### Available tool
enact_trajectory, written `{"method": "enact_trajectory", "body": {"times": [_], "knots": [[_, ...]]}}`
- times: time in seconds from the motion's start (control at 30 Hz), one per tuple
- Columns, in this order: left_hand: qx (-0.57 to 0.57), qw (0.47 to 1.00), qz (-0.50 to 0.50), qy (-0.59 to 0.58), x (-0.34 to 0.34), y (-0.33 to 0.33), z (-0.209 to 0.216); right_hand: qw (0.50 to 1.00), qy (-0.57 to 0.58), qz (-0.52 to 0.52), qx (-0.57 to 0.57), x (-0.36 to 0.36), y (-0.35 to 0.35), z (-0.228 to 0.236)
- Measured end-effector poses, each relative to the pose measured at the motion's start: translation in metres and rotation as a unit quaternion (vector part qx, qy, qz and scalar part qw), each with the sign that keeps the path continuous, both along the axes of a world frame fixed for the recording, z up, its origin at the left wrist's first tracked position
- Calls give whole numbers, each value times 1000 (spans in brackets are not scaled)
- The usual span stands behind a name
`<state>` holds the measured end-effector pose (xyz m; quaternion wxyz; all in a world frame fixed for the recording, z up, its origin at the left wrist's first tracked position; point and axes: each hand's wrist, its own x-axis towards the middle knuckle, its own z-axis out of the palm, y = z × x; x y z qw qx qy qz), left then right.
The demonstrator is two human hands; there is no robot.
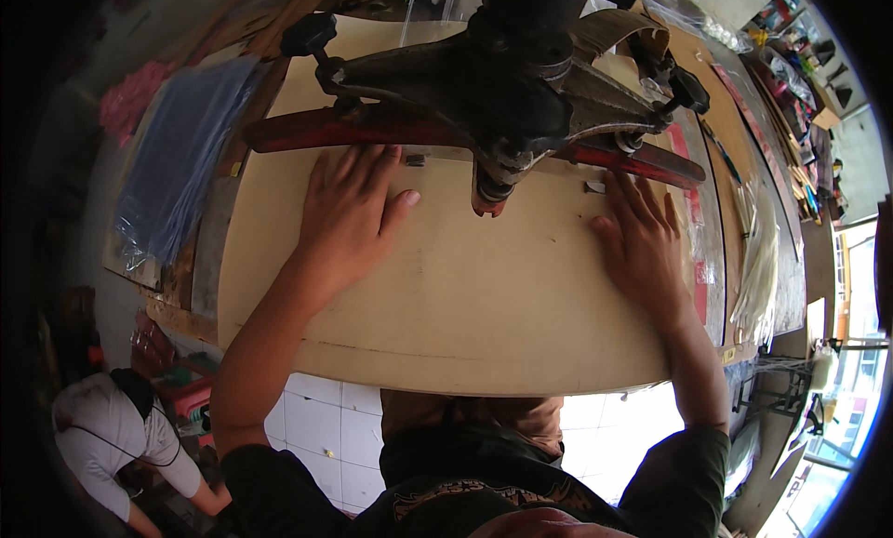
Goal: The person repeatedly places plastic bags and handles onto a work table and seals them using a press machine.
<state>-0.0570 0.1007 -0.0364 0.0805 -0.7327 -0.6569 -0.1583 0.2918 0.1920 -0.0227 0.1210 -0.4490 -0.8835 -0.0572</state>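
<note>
My left hand (346, 217) lies flat on a tan board (493, 305), fingers stretched toward a long red bar (316, 129) and fingertips at its near edge. To the right, my right hand (642, 245) also rests flat, with its fingertips at the bar's other half. Neither holds anything. The bar hangs across the board from a dark metal machine head (516, 101) with a black knob on each side. A small dark piece (415, 160) lies beside my left fingers, and a small pale-and-dark piece (593, 186) beside my right. What lies under the bar is mostly hidden.
Bluish clear plastic sheets (186, 157) are stacked at the left, near a pink bag (132, 101). White strips (758, 259) hang along the right side. A bending person in a white shirt (112, 426) is at the lower left. Cluttered shelves (800, 101) stand far right.
</note>
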Motion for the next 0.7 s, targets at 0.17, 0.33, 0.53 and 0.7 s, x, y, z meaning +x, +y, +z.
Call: {"method": "enact_trajectory", "body": {"times": [0.17,0.33,0.53,0.7], "knots": [[6,1000,-5,-8,1,1,0,1000,3,10,7,1,1,2],[-7,1000,-12,-9,2,-1,4,1000,11,15,-4,1,0,4],[-9,1000,-2,0,0,-1,1,1000,8,14,-9,0,0,2],[-8,1000,-14,2,1,-1,-1,1000,13,6,-19,3,-2,5]]}}
